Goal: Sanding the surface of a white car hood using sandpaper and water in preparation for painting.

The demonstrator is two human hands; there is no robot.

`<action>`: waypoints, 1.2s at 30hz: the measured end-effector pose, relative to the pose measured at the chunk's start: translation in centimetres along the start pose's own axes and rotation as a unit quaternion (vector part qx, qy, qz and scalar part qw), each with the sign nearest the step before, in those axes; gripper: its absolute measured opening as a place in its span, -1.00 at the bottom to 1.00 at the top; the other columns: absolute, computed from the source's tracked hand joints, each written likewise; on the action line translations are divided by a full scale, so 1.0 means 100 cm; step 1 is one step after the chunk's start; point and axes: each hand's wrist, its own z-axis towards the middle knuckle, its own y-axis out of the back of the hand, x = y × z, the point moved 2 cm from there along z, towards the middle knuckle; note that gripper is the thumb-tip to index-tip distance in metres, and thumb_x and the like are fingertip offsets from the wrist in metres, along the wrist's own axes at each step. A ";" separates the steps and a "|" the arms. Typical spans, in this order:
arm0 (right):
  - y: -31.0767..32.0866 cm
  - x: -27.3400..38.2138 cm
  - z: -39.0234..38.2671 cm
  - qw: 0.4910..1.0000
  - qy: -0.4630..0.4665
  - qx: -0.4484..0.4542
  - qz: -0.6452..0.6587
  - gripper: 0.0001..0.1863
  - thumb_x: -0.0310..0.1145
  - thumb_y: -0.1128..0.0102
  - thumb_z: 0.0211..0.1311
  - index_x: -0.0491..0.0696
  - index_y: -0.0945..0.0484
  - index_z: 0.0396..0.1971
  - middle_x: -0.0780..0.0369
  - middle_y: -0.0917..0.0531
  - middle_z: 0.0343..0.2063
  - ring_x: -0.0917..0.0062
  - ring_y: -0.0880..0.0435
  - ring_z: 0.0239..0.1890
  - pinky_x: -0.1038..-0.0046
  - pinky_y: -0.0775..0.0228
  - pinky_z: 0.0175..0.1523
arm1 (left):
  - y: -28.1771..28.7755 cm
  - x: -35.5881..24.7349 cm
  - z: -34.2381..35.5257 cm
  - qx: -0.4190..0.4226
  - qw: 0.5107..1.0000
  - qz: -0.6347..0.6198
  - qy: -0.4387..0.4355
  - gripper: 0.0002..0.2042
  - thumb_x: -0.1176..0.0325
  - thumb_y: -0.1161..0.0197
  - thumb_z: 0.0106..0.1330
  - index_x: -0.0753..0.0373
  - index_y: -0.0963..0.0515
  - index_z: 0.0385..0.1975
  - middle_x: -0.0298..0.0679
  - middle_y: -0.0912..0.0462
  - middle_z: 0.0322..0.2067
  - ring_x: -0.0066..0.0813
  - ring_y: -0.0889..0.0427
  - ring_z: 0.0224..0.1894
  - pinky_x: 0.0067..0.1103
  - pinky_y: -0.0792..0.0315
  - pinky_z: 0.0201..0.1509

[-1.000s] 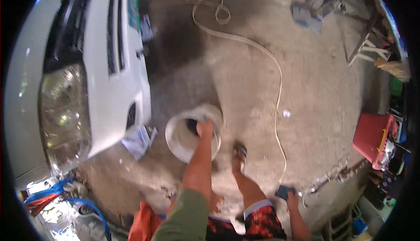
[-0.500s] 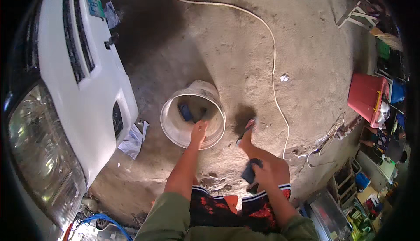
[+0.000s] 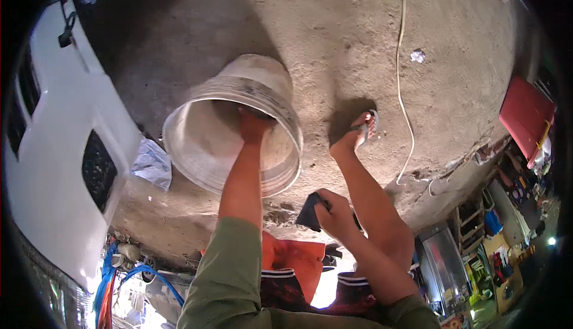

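Hand deep in bucket

Left hand (image 3: 253, 127) now reaches inside the bucket (image 3: 197, 150) on the floor (image 3: 334, 36); its fingers are hidden. Right hand (image 3: 335, 212), lower than before, squeezes a dark cloth (image 3: 309, 212).

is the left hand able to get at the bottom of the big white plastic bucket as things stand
Probably yes: the left hand is already deep inside the tilted white plastic bucket, whose mouth is open with nothing blocking it.

My left hand (image 3: 253, 127) reaches into a whitish-grey bucket (image 3: 203, 150); my right hand (image 3: 335, 209) grips a dark blue cloth (image 3: 309, 212). White car (image 3: 54, 168) at left, red box (image 3: 525, 117) at right.
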 end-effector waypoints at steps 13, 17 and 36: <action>-0.026 -0.005 -0.007 0.992 0.096 -0.051 -0.063 -0.65 -0.15 -0.24 0.24 -0.19 -0.55 -0.40 0.23 -0.52 -0.62 0.60 -0.42 -0.55 0.51 -0.31 -0.40 | 0.240 -0.161 -0.135 0.173 0.763 -0.550 0.292 -0.80 0.35 -0.30 0.28 0.25 -0.44 -0.25 -0.30 -0.54 -0.45 -0.49 -0.58 -0.50 -0.61 -0.40 -0.57; -0.053 0.060 -0.018 0.955 0.046 0.020 0.293 -0.67 -0.17 -0.28 0.22 -0.16 -0.55 -0.48 0.35 -0.49 -0.62 0.70 -0.39 -0.55 0.58 -0.27 -0.42 | 0.326 -0.208 -0.168 0.203 0.775 -0.552 0.230 -0.73 0.46 -0.30 0.24 0.26 -0.41 -0.11 -0.30 -0.59 -0.42 -0.56 -0.56 -0.54 -0.67 -0.37 -0.60; -0.041 0.135 -0.108 0.932 0.307 -0.112 0.157 -0.80 -0.46 -0.38 -0.02 -0.23 -0.57 -0.43 0.30 -0.55 -0.48 0.74 -0.47 -0.44 0.60 -0.32 -0.35 | 0.437 -0.298 -0.176 0.059 0.949 -0.180 -0.253 -0.69 0.67 -0.23 0.07 0.25 -0.62 -0.16 -0.10 -0.55 0.01 -0.27 -0.64 -0.07 -0.50 -0.51 0.00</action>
